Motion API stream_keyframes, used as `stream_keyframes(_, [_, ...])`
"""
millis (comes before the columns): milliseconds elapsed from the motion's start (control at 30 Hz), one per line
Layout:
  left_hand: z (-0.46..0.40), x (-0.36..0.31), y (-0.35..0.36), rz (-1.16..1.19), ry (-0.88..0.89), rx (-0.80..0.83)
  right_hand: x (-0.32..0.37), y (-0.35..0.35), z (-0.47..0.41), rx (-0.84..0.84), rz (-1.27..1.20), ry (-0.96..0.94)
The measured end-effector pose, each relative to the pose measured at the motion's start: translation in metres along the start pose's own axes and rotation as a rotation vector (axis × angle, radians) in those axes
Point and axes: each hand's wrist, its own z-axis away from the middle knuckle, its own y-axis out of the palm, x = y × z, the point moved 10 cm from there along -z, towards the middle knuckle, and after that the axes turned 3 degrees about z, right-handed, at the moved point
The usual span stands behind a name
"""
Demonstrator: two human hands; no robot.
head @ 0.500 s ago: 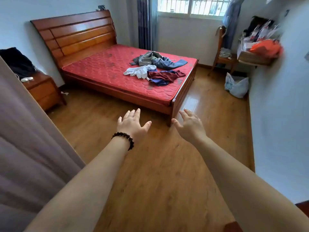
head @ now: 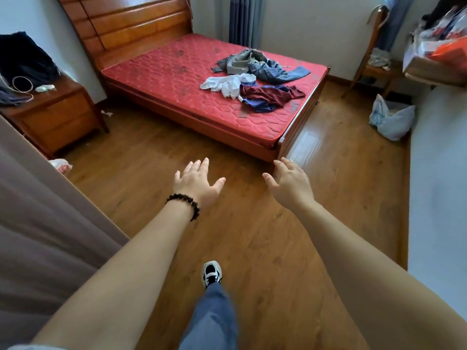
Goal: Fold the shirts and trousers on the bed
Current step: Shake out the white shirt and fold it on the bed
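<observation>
My left hand [head: 195,181] and right hand [head: 290,181] are spread and empty (nothing reachable). The clothes [head: 255,79] lie crumpled on the bed [head: 164,79], well apart from me.

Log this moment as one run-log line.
phase: approach | left hand: open, empty | right hand: open, empty | clothes: unfolded on bed

Both forearms bare, no sleeves. Dark round-bead bracelet [head: 184,204] on left wrist, at 7 o'clock of the left hand [head: 198,181]. Blue denim trouser leg [head: 211,322], black-and-white laced sneaker [head: 211,273]. Right hand [head: 290,181] wears nothing visible
</observation>
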Motion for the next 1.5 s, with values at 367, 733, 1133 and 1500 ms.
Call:
stream_keyframes(367, [-0.245,0.050,-0.024,0.016,0.000,0.036,0.067,0.040,-0.242,0.015,-0.011,-0.010])
stream_keyframes(733, [-0.435,0.074,-0.065,0.030,0.025,0.012,0.109,0.055,-0.429,0.033,-0.003,-0.001])
stream_keyframes(1133, [-0.700,0.066,-0.060,-0.008,0.063,0.075,0.096,0.096,-0.681,0.025,-0.008,0.078])
stream_keyframes(1500, [-0.895,0.041,-0.079,-0.003,0.110,0.098,0.101,0.095,-0.870,0.017,0.029,0.095])
